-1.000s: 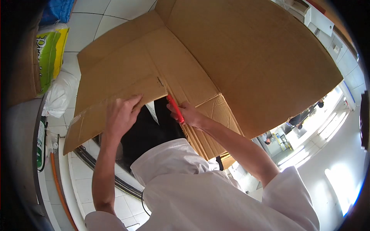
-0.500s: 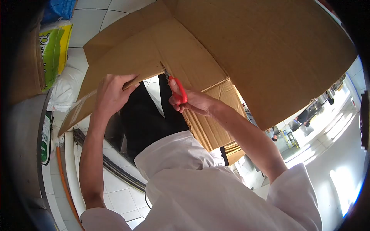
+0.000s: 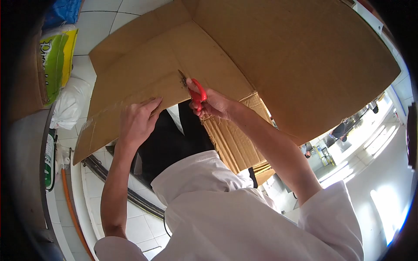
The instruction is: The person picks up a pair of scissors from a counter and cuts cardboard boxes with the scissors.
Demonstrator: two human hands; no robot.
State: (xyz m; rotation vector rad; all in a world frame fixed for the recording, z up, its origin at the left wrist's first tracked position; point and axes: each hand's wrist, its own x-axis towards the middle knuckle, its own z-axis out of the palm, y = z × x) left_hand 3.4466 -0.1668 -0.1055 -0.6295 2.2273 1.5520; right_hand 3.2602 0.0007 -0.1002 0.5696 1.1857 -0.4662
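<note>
A large sheet of brown cardboard (image 3: 135, 65) spreads out in front of me, creased and folded. My left hand (image 3: 140, 119) pinches its near edge, fingers on top and the thumb hidden underneath. Red-handled scissors (image 3: 198, 93) are in my right hand (image 3: 212, 104), with fingers through and around the handles. Their dark blades lie over the cardboard near its cut edge, pointing away from me; how far apart they are is hard to tell. Below the right hand, a ribbed, crumpled flap of cardboard (image 3: 233, 139) hangs down.
On the left are a green and yellow bag (image 3: 54, 65), a white plastic bag (image 3: 72, 102) and an orange hose (image 3: 69, 204). A tall cardboard panel (image 3: 300, 61) rises at the right. White floor tiles (image 3: 139, 230) show below. People are far off at right.
My left hand has moved slightly right and down, and the cardboard edge has swung lower with it. The scissors have shifted a little upward, with more blade showing above the cardboard.
</note>
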